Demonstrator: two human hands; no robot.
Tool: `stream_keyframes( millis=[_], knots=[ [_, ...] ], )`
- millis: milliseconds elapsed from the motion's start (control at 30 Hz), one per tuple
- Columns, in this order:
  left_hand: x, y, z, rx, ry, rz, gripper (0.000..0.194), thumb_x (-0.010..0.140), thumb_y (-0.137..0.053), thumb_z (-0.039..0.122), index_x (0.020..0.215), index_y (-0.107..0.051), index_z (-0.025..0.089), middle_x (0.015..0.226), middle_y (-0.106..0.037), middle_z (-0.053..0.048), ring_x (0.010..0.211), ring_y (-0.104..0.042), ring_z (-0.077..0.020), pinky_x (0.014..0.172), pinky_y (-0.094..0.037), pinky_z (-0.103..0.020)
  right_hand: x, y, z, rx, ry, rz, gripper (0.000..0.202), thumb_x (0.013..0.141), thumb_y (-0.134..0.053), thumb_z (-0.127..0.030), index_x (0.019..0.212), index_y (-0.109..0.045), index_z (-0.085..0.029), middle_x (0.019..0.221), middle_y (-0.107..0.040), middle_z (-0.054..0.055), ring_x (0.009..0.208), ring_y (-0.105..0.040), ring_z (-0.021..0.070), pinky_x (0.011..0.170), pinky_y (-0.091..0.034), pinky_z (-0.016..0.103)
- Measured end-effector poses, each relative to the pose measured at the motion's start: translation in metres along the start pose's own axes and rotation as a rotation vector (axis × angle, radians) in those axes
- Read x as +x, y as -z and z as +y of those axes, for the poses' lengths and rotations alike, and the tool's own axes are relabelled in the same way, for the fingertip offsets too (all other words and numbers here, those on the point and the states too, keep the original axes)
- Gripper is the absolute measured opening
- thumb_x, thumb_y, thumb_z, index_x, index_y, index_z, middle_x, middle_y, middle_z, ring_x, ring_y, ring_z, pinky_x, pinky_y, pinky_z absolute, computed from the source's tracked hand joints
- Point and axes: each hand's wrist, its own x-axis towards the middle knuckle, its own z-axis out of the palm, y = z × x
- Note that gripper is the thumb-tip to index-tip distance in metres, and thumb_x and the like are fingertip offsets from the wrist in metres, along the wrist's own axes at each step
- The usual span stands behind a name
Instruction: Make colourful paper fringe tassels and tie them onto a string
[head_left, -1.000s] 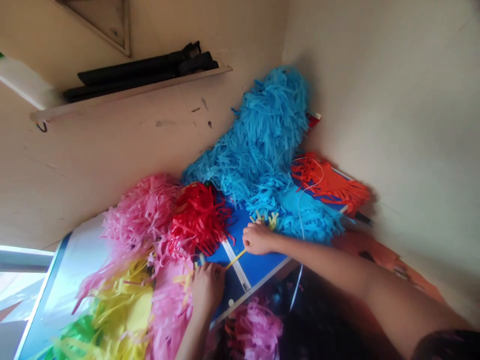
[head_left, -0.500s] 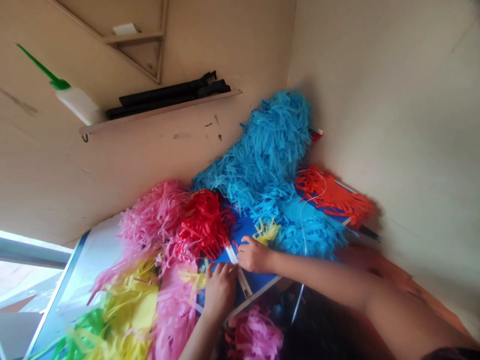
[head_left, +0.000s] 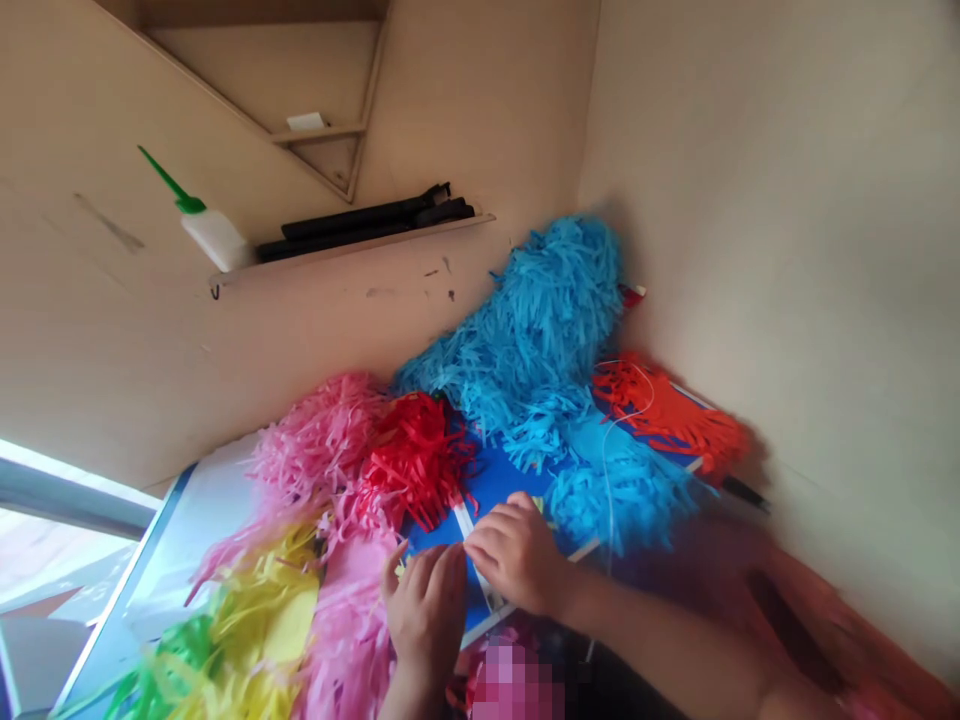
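Over the blue tabletop (head_left: 495, 470), my left hand (head_left: 427, 605) and my right hand (head_left: 521, 555) meet fingertip to fingertip. Both have curled fingers closed on yellow fringed paper (head_left: 545, 510). Only small yellow ends poke out past the hands; the rest is hidden beneath them. Just beyond my left hand lies a bunch of red fringed paper (head_left: 416, 460). Pink fringed paper (head_left: 349, 610) spreads to its left. Light blue fringed paper (head_left: 622, 485) lies beyond my right hand.
A large blue fringed figure (head_left: 559, 300) stands in the corner against the walls. Orange fringed paper (head_left: 675, 410) lies at right, with a thin white cord (head_left: 609, 460) nearby. Yellow (head_left: 262, 610) and green strips (head_left: 176, 655) cover the left. A wall shelf (head_left: 360, 243) holds a green-tipped bottle (head_left: 217, 238).
My hands have come together, my right hand lower and turned inward. Far less of the yellow paper shows now. The view has tilted slightly upward.
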Motion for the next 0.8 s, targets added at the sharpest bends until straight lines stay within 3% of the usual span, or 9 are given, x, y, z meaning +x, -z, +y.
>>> stream_keyframes(
  millis=[133,233,333,400,533,667,800],
  knots=[
    [0.006,0.008,0.017,-0.095,0.127,0.138,0.009,0.091,-0.061,0.015,0.092,-0.067,0.022,0.079,-0.073,0.0,0.071,-0.068,-0.0157,0.089,-0.046,-0.039,0.0,0.008,-0.022,0.128,-0.155,0.094,0.023,0.098,-0.05,-0.024,0.082,-0.067,-0.021,0.081,-0.073,0.005,0.078,-0.064,0.0182,0.079,-0.037,0.037],
    [0.003,0.01,0.028,-0.247,0.229,0.18,0.013,0.092,-0.06,0.013,0.096,-0.066,0.023,0.084,-0.072,-0.001,0.076,-0.069,-0.0161,0.084,-0.052,-0.037,-0.002,0.012,-0.027,0.534,-0.374,0.122,0.019,0.093,-0.058,-0.03,0.08,-0.068,-0.022,0.081,-0.073,0.004,0.079,-0.065,0.0183,0.078,-0.044,0.033],
    [0.0,0.014,0.034,-0.322,0.262,0.142,0.015,0.093,-0.058,0.015,0.101,-0.067,0.024,0.086,-0.07,-0.001,0.081,-0.068,-0.0164,0.087,-0.054,-0.038,-0.001,0.017,-0.024,1.075,-0.688,-0.028,0.023,0.078,-0.074,-0.042,0.079,-0.069,-0.02,0.073,-0.069,0.001,0.068,-0.062,0.0156,0.067,-0.047,0.028],
    [0.001,0.018,0.034,-0.322,0.242,0.132,0.016,0.093,-0.058,0.015,0.101,-0.068,0.025,0.084,-0.069,0.0,0.08,-0.068,-0.0157,0.09,-0.054,-0.039,0.0,0.019,-0.02,1.297,-0.806,-0.131,0.034,0.069,-0.08,-0.049,0.08,-0.07,-0.018,0.068,-0.066,-0.001,0.063,-0.06,0.0135,0.064,-0.047,0.027],
    [0.008,0.025,0.036,-0.295,0.199,0.167,0.013,0.09,-0.063,0.013,0.095,-0.067,0.024,0.078,-0.07,0.002,0.071,-0.067,-0.0137,0.091,-0.053,-0.039,0.0,0.021,-0.015,1.308,-0.808,-0.196,0.036,0.067,-0.082,-0.049,0.076,-0.073,-0.015,0.065,-0.066,0.0,0.062,-0.059,0.0129,0.064,-0.046,0.026],
    [0.011,0.027,0.04,-0.31,0.221,0.15,0.01,0.092,-0.06,0.015,0.094,-0.066,0.023,0.078,-0.071,0.001,0.071,-0.069,-0.0146,0.089,-0.056,-0.038,-0.005,0.02,-0.015,1.198,-0.79,-0.121,0.028,0.07,-0.082,-0.042,0.071,-0.073,-0.016,0.067,-0.066,0.0,0.066,-0.059,0.014,0.065,-0.046,0.026],
    [0.009,0.027,0.045,-0.339,0.313,0.128,0.006,0.094,-0.058,0.022,0.087,-0.06,0.023,0.074,-0.071,0.002,0.071,-0.071,-0.0151,0.088,-0.056,-0.035,-0.009,0.018,-0.015,1.232,-0.756,-0.066,0.025,0.072,-0.081,-0.041,0.082,-0.074,-0.019,0.074,-0.067,0.0,0.071,-0.06,0.0143,0.068,-0.048,0.025]
  ],
)
